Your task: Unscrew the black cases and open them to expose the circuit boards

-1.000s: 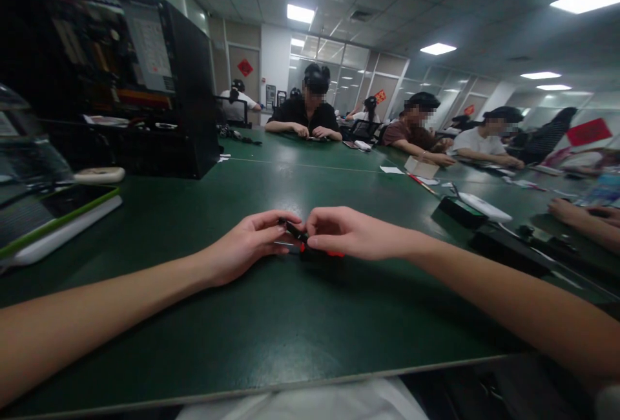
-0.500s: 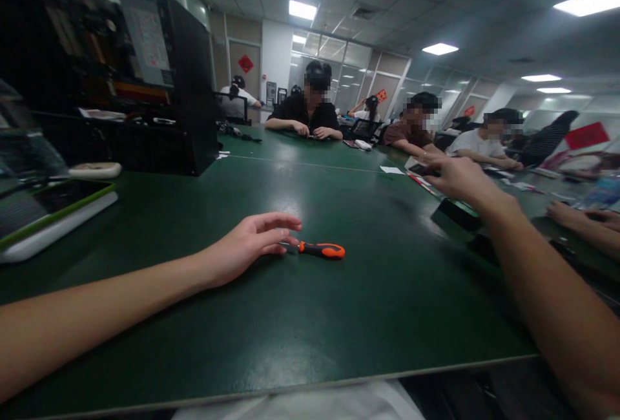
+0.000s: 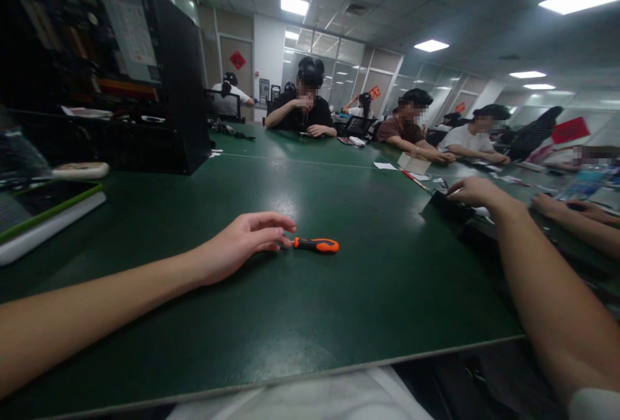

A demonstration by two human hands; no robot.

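Note:
A screwdriver with an orange and black handle (image 3: pixel 317 245) lies on the green table. My left hand (image 3: pixel 249 236) rests beside it, fingers loosely apart, the thumb and fingertips around its mostly hidden metal shaft without a visible grip. Off to the right, my right hand (image 3: pixel 477 192) reaches down at a black box (image 3: pixel 445 208), its fingers bent together at the box's upper side. Whatever sits between those fingers is hidden. Just beyond stands a pale, open-looking small box (image 3: pixel 414 163).
An open black computer case (image 3: pixel 177 84) stands at the left. Nearer is a green-rimmed white tray (image 3: pixel 58 226). White paper (image 3: pixel 385 165) and a red pencil-like stick (image 3: pixel 411 179) lie at the right back. Another person's hands (image 3: pixel 552 205) are at the far right; several people sit around.
My right hand has moved from beside the pale box down and right to the black box. The left hand stays by the screwdriver. The person across has raised one hand; the view has shifted slightly.

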